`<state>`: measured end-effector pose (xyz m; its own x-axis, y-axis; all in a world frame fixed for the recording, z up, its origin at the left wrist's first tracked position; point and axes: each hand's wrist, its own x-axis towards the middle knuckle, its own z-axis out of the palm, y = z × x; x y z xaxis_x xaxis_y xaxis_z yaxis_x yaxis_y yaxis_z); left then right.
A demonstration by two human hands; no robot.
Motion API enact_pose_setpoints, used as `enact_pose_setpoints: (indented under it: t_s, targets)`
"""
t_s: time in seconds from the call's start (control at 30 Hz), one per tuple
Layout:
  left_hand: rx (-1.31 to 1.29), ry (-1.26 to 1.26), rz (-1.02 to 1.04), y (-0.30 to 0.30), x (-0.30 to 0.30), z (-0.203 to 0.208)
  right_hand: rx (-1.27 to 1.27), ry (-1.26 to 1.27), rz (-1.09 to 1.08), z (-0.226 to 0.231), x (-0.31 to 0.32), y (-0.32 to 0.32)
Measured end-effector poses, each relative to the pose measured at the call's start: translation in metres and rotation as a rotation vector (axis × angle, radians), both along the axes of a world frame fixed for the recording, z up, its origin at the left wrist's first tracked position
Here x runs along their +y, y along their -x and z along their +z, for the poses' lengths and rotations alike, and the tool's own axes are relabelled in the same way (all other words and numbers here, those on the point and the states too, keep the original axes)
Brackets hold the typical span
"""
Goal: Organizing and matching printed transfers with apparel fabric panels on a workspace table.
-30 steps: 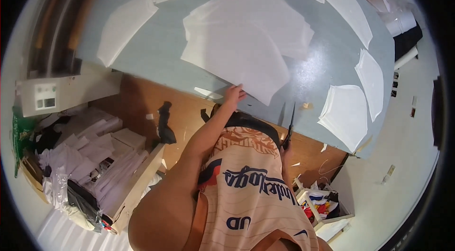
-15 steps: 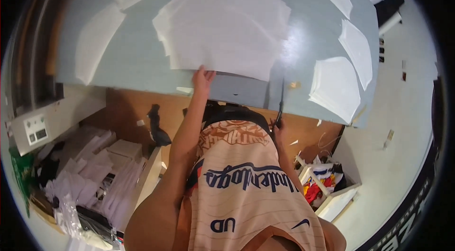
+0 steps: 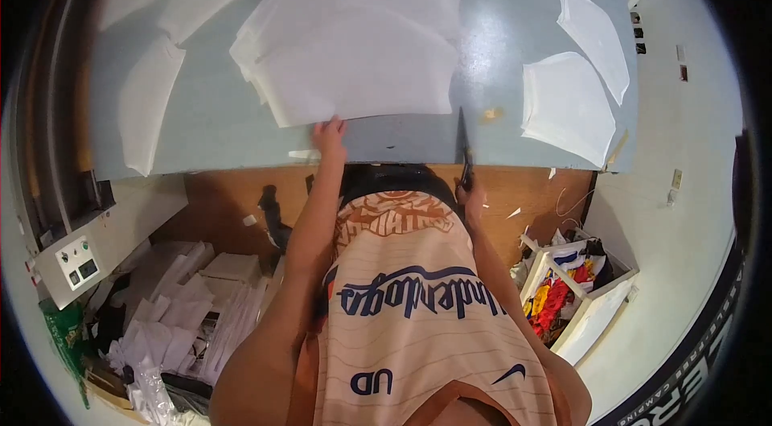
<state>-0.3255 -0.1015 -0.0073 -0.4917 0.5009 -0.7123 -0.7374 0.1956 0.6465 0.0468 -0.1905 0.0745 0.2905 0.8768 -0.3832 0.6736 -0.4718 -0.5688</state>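
While my left hand [image 3: 330, 136] rests its fingertips on the near edge of the stack of large white cut sheets [image 3: 354, 56], only that one edge is pinned — the rest lies loose on the pale blue-grey worktable [image 3: 201, 128]. The fingers are extended and pressing, not curled round anything, so if I tug or lean, I judge the top sheet could slide off the ones beneath and the pile would lose its alignment.

My right hand [image 3: 473, 199] is down at the table's front edge, closed around the handles of the long dark scissors [image 3: 464, 148], whose blades point up across the tabletop just beside the stack's right corner. Whether the blades are parted I cannot tell (they read as one thin dark line). The risk I see: a careless push forward could snag or nick that corner, and my left fingers are not far from the line of the blades.

Other white cut pieces [image 3: 571, 104] lie well apart to the right, with more on the left; a sweep of my forearm could send them off the edge toward the white bin of coloured scraps [image 3: 571, 297] on the floor.
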Motion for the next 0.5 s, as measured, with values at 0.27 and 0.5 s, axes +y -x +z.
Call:
enact_pose_setpoints:
  t_s: [0.27,0.5]
  targets:
    - [-0.07,-0.006,0.08,-0.004,-0.003,0.002,-0.138,-0.408,0.153,-0.03,0.012,-0.013]
    - [-0.086,-0.022,0.035,-0.004,-0.002,0.006,-0.223,-0.363,0.047,-0.038,0.056,0.021]
